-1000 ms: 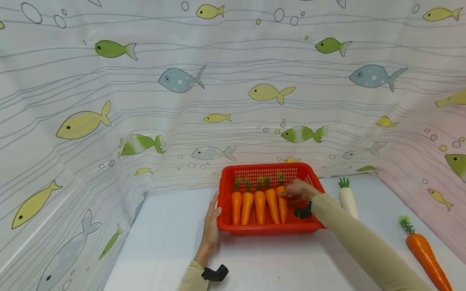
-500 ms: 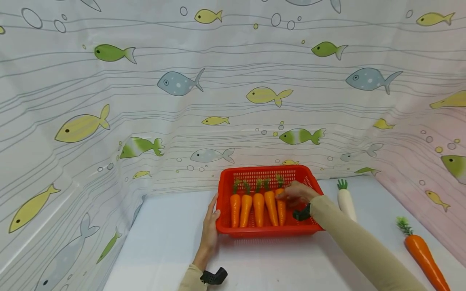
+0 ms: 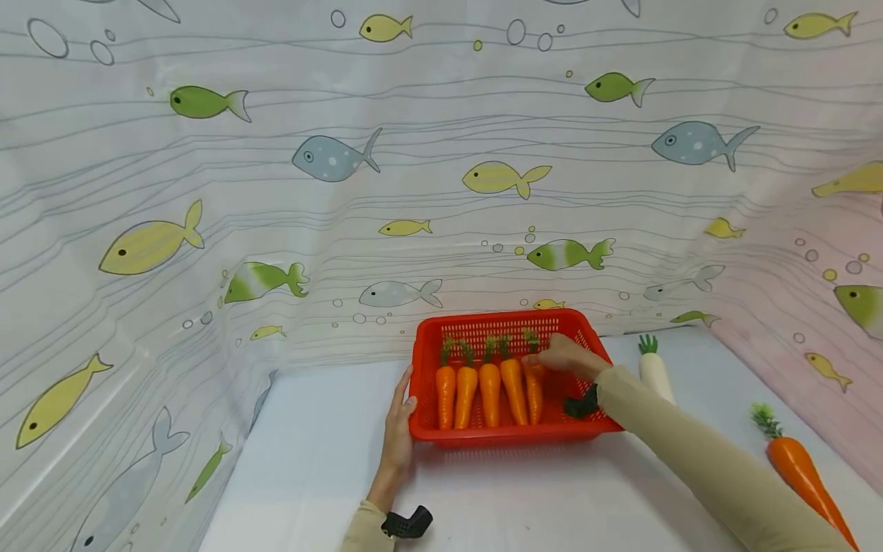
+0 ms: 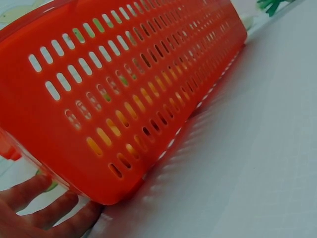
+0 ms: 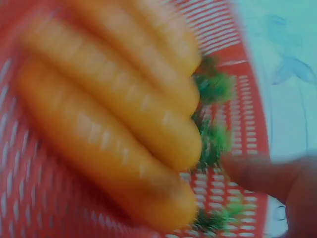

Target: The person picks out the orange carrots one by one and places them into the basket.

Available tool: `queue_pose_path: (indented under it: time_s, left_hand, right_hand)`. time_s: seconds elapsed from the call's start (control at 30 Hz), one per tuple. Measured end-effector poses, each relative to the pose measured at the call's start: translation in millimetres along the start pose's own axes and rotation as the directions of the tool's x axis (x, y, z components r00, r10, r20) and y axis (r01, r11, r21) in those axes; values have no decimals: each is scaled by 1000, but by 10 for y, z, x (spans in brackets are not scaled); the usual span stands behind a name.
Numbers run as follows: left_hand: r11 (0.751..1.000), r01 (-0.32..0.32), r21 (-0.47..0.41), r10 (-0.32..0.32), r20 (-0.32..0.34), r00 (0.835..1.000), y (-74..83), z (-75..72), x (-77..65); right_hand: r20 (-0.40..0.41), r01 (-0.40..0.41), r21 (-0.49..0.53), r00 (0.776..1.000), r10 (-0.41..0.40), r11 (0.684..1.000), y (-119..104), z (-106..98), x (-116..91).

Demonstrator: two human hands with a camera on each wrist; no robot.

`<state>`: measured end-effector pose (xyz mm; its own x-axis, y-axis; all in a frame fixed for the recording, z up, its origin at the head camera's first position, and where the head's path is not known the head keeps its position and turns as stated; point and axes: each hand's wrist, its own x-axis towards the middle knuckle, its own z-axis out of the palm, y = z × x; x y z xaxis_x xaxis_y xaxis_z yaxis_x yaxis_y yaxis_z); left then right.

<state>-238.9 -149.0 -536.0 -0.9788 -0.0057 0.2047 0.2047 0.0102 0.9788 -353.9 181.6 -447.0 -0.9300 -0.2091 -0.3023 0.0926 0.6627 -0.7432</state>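
Inside a red plastic basket (image 3: 503, 434) several orange carrots (image 3: 490, 395) lie side by side, their green tops toward the far wall. My right hand (image 3: 569, 356) is over the upper end of the rightmost carrot (image 3: 535, 395). The right wrist view is blurred; in it the thumb (image 5: 257, 173) stands apart from the carrots, near their leafy tops. My left hand (image 3: 396, 429) rests against the basket's left side, fingers extended along the outside. The left wrist view shows those fingertips (image 4: 57, 208) at the lower corner of the slotted wall.
To the right of the basket lies a white radish (image 3: 655, 376) with green leaves, partly behind my right sleeve. A larger loose carrot (image 3: 803, 468) lies farther right on the white table (image 3: 303, 460). A fish-patterned curtain (image 3: 414, 253) encloses the back and sides.
My right hand has shifted slightly up and right, and its fingers now lie across the top of the rightmost carrot. My left hand and the basket stay in place; the view shifts slightly.
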Motion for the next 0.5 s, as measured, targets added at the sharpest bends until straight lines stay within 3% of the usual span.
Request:
queue_pose_path:
  time_s: [0.23,0.37,0.5]
  left_hand:
    - [1000,14,-10,-14,-13,1000,15,-12,4]
    - [1000,10,-7,-10,-5,1000,5,5,12]
    - [1000,11,-8,-11,2,1000,11,16,-6]
  right_hand:
    - [-47,134,-150,989,-142,980,-189,-244,-275]
    - [-112,211,-211,965,-238,955,-146,-418,-454]
    - [-187,237,-235,941,-283,943,-43,-585,-646]
